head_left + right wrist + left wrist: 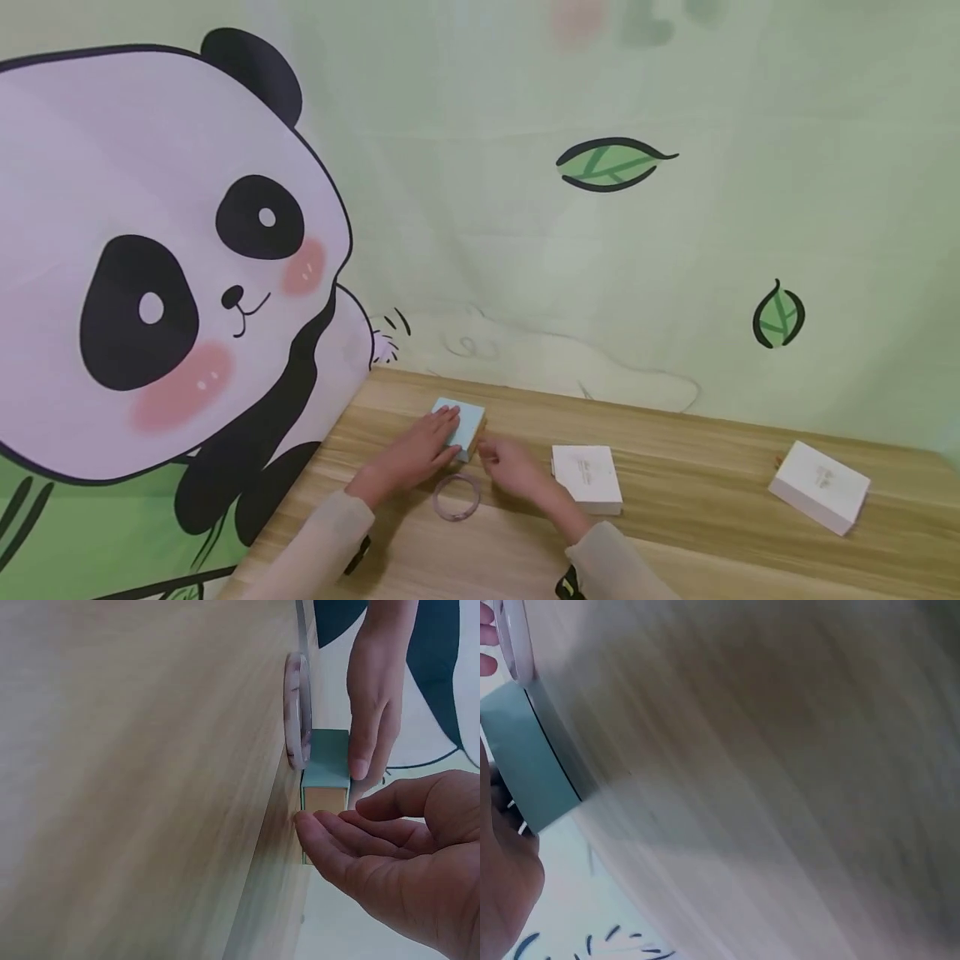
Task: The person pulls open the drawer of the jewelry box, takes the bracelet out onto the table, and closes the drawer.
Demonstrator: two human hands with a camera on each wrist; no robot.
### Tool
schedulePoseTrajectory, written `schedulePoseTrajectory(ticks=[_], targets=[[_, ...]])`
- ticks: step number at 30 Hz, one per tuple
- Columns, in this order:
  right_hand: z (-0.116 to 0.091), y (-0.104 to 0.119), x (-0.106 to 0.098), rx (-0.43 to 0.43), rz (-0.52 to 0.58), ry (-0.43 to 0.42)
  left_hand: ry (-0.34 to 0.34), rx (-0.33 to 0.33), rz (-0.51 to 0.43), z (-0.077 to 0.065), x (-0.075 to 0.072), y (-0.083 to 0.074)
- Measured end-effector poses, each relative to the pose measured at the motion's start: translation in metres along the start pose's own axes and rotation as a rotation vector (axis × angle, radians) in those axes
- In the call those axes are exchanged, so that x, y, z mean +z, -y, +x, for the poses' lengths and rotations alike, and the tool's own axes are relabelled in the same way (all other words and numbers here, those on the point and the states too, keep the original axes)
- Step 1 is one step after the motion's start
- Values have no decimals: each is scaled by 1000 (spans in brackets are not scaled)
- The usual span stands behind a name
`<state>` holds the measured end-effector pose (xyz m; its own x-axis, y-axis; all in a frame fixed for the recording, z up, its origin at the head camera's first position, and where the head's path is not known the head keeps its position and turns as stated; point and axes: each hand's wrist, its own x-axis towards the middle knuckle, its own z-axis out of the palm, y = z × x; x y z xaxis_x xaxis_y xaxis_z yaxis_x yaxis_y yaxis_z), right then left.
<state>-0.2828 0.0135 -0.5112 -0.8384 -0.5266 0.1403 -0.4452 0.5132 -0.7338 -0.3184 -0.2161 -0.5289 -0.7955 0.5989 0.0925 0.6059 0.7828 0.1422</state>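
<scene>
A light blue box [469, 421] with a tan side lies near the back left of the table. My left hand [414, 450] rests on its top, fingers stretched out. Just right of the box is my right hand [517, 471], its fingers loosely bent and holding nothing. The right wrist view shows the fingertips [304, 817] of that hand close to the tan side. A pale, marbled bangle [291, 712] lies on the table in front of the box, between my forearms. In the left wrist view the box's blue face [532, 761] is partly cut off by the frame.
A white box [585, 475] with small gold lettering lies right of my right hand. Another white box [821, 483] lies turned at an angle, far right. The wooden table [697, 517] ends at a pale green cloth backdrop [480, 208] with a panda print.
</scene>
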Motion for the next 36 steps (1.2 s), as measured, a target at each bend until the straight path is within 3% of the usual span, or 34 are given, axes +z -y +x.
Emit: schedulePoseTrajectory(ticks=[13,17,27,32,36], targets=[[-25,12,-8,-6,38,87,13,-70,93,8,-2,-5],[-27,15,-9,-25,18,98,-4,-17,60,6,-5,-4],[-31,17,-7,-32,3,114,-54,141,-145,-16,-9,9],[-33,16,-6,-24,-2,114,-93,188,-134,-20,-9,4],[-35,16,-4,-25,-26,115,-83,160,-115,-24,-8,-2]])
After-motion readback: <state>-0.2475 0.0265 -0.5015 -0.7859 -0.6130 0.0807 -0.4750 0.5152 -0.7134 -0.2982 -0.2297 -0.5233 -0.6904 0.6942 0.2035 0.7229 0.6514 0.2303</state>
